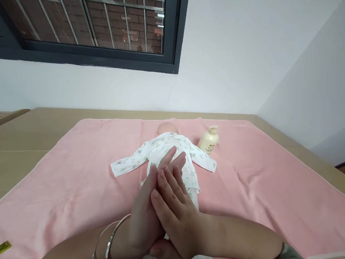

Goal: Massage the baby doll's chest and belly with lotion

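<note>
My left hand (144, 215), with silver bangles at its wrist, is held palm to palm against my right hand (183, 222). Fingers on both hands are stretched out, and those of the right lie flat across the left palm. Nothing shows between them, though the touching palms are hidden. Below and beyond the hands lies what looks like a baby doll (166, 128) in a white printed top (161, 144), its sleeves spread wide. My hands and forearms cover part of its body and legs. A cream pump bottle (209, 140) stands tilted by the sleeve on the right.
A pink blanket (101, 148) with creases covers much of the wooden surface (46, 121). A yellow-and-black strip (0, 250) lies at the left. Behind are a white wall (228, 46) and a dark-framed window (98, 57) with bars.
</note>
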Tool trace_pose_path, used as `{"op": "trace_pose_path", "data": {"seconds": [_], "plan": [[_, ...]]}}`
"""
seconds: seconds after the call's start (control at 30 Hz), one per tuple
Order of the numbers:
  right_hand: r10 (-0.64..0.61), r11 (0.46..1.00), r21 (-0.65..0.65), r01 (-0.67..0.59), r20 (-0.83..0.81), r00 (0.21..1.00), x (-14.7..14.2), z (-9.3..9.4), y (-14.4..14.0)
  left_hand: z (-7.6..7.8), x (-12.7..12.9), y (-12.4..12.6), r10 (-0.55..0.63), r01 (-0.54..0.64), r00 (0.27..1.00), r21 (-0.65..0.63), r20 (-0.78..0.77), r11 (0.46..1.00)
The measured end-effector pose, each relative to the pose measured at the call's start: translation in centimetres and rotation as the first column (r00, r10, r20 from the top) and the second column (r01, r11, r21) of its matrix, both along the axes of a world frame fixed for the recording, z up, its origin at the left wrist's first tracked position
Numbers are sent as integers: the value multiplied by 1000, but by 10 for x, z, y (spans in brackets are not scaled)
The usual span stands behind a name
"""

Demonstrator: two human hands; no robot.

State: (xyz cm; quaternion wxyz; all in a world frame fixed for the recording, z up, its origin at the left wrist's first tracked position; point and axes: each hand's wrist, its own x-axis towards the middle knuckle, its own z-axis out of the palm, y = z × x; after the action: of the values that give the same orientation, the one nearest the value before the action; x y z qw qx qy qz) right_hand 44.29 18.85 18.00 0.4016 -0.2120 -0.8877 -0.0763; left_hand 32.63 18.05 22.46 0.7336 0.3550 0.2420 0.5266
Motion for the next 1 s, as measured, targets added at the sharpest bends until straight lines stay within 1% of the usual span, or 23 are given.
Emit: {"op": "trace_pose_path", "data": {"seconds": [0.07, 0.17, 0.33, 0.47, 0.63, 0.73, 0.83, 0.9, 1.0], "plan": [[21, 1000, -4, -21, 46, 999, 1, 3, 2, -2, -2, 1, 19, -19, 1000, -10, 8, 1000], [9, 1000, -31, -6, 105, 994, 2, 6, 4, -2, -2, 5, 38, -37, 999, -44, 10, 998], [21, 998, -56, -17, 66, 998, 2, 5, 0, -5, -1, 7, 66, -67, 998, -94, -16, 993], [49, 995, -89, -41, 81, 996, 1, 4, -5, -9, -3, 4, 87, -87, 996, -152, -8, 985], [69, 989, -134, -57, 88, 994, 3, 10, -8, -13, -9, -2, 79, -80, 997, -187, -11, 979], [87, 984, -162, -72, 89, 992, 6, 15, -11, -13, -13, -7, 55, -60, 998, -201, -32, 978], [113, 980, -176, -98, 78, 990, 7, 18, -12, -10, -13, -8, 32, -41, 998, -202, -50, 978], [108, 980, -176, -92, 79, 991, 6, 20, -10, -4, -11, -4, 51, -57, 998, -180, -41, 982], [83, 984, -163, -73, 56, 995, 0, 28, -2, 8, -5, 4, 111, -112, 994, -70, -16, 991]]}}
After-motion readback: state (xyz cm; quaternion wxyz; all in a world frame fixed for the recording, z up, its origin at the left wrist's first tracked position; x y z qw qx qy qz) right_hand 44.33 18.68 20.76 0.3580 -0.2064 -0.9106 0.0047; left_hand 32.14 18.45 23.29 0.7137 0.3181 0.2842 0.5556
